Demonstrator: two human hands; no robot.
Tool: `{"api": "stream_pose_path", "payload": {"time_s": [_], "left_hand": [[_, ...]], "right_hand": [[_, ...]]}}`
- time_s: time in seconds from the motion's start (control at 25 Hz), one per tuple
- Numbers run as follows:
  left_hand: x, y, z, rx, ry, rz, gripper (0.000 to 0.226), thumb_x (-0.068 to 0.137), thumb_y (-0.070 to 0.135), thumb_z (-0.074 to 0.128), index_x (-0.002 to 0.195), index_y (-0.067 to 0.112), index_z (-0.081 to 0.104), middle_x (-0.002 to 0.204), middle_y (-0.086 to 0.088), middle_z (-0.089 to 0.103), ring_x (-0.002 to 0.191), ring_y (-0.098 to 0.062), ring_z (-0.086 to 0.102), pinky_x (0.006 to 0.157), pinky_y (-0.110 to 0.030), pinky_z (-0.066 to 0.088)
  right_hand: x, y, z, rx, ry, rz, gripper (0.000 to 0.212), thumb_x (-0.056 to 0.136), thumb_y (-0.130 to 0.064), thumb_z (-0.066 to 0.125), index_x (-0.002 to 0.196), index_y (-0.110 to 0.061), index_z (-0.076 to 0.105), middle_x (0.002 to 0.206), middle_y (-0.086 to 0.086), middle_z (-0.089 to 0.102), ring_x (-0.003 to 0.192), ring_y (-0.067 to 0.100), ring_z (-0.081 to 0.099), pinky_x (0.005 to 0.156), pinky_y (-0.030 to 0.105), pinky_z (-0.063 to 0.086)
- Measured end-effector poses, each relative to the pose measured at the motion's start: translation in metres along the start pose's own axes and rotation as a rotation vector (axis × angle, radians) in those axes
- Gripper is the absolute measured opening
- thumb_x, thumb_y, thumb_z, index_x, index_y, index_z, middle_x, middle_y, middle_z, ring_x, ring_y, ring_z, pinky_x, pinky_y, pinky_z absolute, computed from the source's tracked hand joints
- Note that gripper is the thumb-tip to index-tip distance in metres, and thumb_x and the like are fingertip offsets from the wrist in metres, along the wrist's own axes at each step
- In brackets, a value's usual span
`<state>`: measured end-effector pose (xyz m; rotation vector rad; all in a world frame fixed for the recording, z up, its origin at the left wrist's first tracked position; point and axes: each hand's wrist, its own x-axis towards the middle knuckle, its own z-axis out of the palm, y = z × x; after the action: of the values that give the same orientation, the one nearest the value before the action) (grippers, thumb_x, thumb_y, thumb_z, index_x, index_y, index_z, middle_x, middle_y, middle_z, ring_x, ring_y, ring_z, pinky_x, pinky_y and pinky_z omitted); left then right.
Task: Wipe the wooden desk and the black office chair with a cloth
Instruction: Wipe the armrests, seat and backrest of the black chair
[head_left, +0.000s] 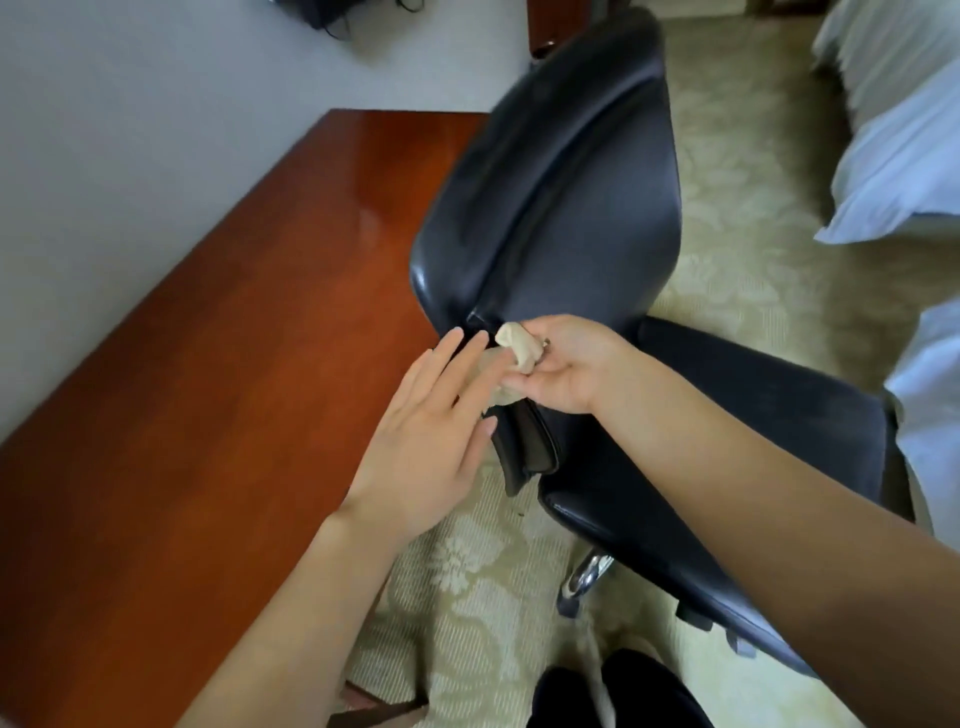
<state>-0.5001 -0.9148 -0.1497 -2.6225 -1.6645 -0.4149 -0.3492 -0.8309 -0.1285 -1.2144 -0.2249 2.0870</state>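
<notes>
The wooden desk (218, 389) stood against a plain pale wall (130, 130). Its top was flat and rectangular, with a reddish-brown finish polished to a gloss that carried soft reflections.

The black office chair (561, 192) stood just beside the desk's right edge. Its tall padded back was covered in smooth, leather-like material with a vertical seam and a slight sheen. The seat was of the same material, and a dark moulded armrest (524, 447) sat below the hands. A curved chrome base leg (584, 571) showed beneath the seat.

The cloth (519, 345) was beige, soft and bunched into a rounded wad. It was held in the air at the foot of the chair back, above the armrest.

The right hand (566, 369) gripped the cloth, with fingers and thumb curled round the wad and a fold hanging below. The left hand (426, 441) lay flat with the palm down, fingers straight and slightly apart, holding nothing. Its fingertips reached the hanging fold, though contact could not be confirmed because the edge was blurred.

The carpet (467, 566) was cream with a woven, ribbed texture and a pale floral damask pattern. White bed linen (904, 171), smooth and softly creased, lay at the right, well apart from the desk.
</notes>
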Motion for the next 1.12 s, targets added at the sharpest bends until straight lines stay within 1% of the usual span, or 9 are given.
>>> {"api": "stream_pose_path", "payload": {"time_s": [0.2, 0.36, 0.48, 0.6, 0.68, 0.76, 0.88, 0.96, 1.12], "left_hand": [[0.018, -0.017, -0.043, -0.300, 0.066, -0.359, 0.059, 0.101, 0.022, 0.040, 0.152, 0.025, 0.011, 0.160, 0.007, 0.002, 0.146, -0.008, 0.000, 0.115, -0.023, 0.004], [0.054, -0.034, -0.049, -0.757, 0.077, -0.605, 0.061, 0.102, 0.015, 0.039, 0.153, 0.024, 0.006, 0.160, 0.007, 0.004, 0.146, -0.009, 0.004, 0.114, -0.022, 0.007], [0.063, -0.038, -0.037, -0.944, 0.006, -0.646, 0.068, 0.098, 0.004, 0.041, 0.153, 0.024, 0.006, 0.157, 0.010, 0.013, 0.145, -0.011, 0.011, 0.113, -0.024, 0.013], [0.059, -0.033, -0.023, -1.143, -0.008, -0.568, 0.072, 0.093, -0.013, 0.037, 0.149, 0.026, 0.016, 0.141, 0.018, 0.027, 0.136, -0.004, 0.021, 0.099, -0.008, 0.021], [0.055, -0.034, -0.019, -1.231, -0.005, -0.552, 0.075, 0.089, -0.021, 0.029, 0.144, 0.029, 0.019, 0.139, 0.017, 0.029, 0.134, -0.003, 0.024, 0.094, -0.002, 0.028], [0.051, -0.040, -0.022, -1.297, 0.009, -0.589, 0.073, 0.088, -0.022, 0.023, 0.142, 0.027, 0.031, 0.138, 0.016, 0.039, 0.130, -0.001, 0.036, 0.091, -0.002, 0.034], [0.051, -0.049, -0.024, -1.311, 0.078, -0.673, 0.062, 0.086, -0.019, 0.024, 0.115, 0.022, 0.061, 0.117, 0.014, 0.063, 0.105, 0.007, 0.058, 0.093, -0.012, 0.044], [0.048, -0.050, -0.018, -1.341, 0.123, -0.712, 0.062, 0.077, -0.021, 0.027, 0.105, 0.020, 0.065, 0.106, 0.009, 0.069, 0.101, 0.000, 0.062, 0.091, -0.019, 0.046], [0.037, -0.046, 0.001, -1.376, 0.156, -0.756, 0.071, 0.074, -0.021, 0.031, 0.131, 0.013, 0.054, 0.128, -0.003, 0.060, 0.114, -0.010, 0.057, 0.092, -0.017, 0.048]], "right_hand": [[-0.027, -0.040, 0.032, -0.234, -0.037, -0.272, 0.026, 0.096, -0.005, 0.049, 0.122, -0.006, 0.052, 0.129, 0.017, 0.055, 0.122, 0.030, 0.054, 0.089, 0.042, 0.053], [-0.019, -0.062, 0.039, -0.551, 0.158, -0.850, 0.057, 0.093, -0.011, 0.052, 0.145, -0.026, 0.035, 0.135, -0.001, 0.053, 0.119, 0.016, 0.055, 0.101, 0.032, 0.045], [-0.001, -0.065, 0.037, -0.808, 0.348, -1.038, 0.061, 0.097, -0.012, 0.046, 0.150, -0.031, 0.023, 0.145, -0.004, 0.043, 0.128, 0.014, 0.044, 0.098, 0.016, 0.031], [0.028, -0.045, 0.040, -1.136, 0.234, -1.107, 0.060, 0.097, -0.007, 0.043, 0.148, -0.034, 0.026, 0.148, 0.001, 0.040, 0.134, 0.020, 0.038, 0.094, 0.009, 0.023], [0.040, -0.026, 0.045, -1.341, 0.103, -1.252, 0.054, 0.097, -0.005, 0.038, 0.148, -0.024, 0.031, 0.154, 0.008, 0.029, 0.143, 0.026, 0.023, 0.104, 0.013, 0.019], [0.048, -0.011, 0.038, -1.493, -0.001, -1.410, 0.050, 0.095, -0.009, 0.033, 0.145, -0.013, 0.037, 0.155, 0.013, 0.025, 0.145, 0.027, 0.014, 0.115, 0.030, 0.015], [0.069, 0.005, 0.004, -1.710, -0.066, -1.691, 0.057, 0.090, 0.003, 0.044, 0.142, -0.020, 0.041, 0.153, 0.004, 0.029, 0.144, 0.026, 0.015, 0.108, 0.037, 0.034], [0.081, 0.013, -0.015, -1.834, -0.041, -1.834, 0.062, 0.085, 0.007, 0.048, 0.138, -0.025, 0.040, 0.147, 0.000, 0.032, 0.140, 0.032, 0.022, 0.100, 0.037, 0.042], [0.095, 0.029, -0.047, -2.045, 0.010, -1.931, 0.058, 0.083, 0.000, 0.051, 0.135, -0.023, 0.040, 0.139, 0.000, 0.036, 0.133, 0.032, 0.030, 0.093, 0.048, 0.047]]}}
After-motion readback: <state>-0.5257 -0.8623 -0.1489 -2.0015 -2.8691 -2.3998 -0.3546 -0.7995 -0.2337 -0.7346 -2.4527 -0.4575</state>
